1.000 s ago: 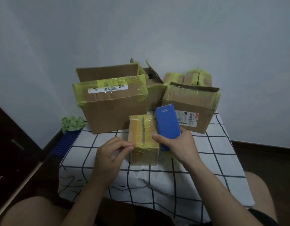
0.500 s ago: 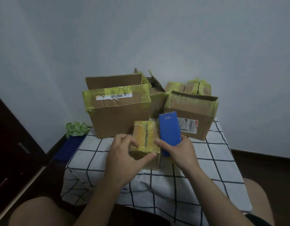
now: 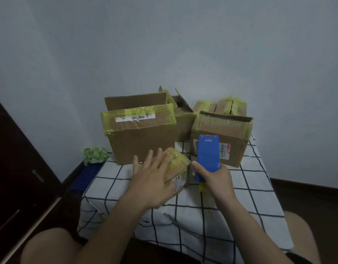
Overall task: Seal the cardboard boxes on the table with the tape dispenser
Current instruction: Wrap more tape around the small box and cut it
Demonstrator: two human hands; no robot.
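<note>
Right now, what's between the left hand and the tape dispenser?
Head view: a small yellow-taped box. The left hand lies flat on it; the right hand holds the tape dispenser beside it.

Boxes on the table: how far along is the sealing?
Done: the small box looks taped over its top. In hand: the left hand presses flat on it; the right hand grips the tape dispenser beside it. Left: the big left box and right box stand open-topped.
</note>
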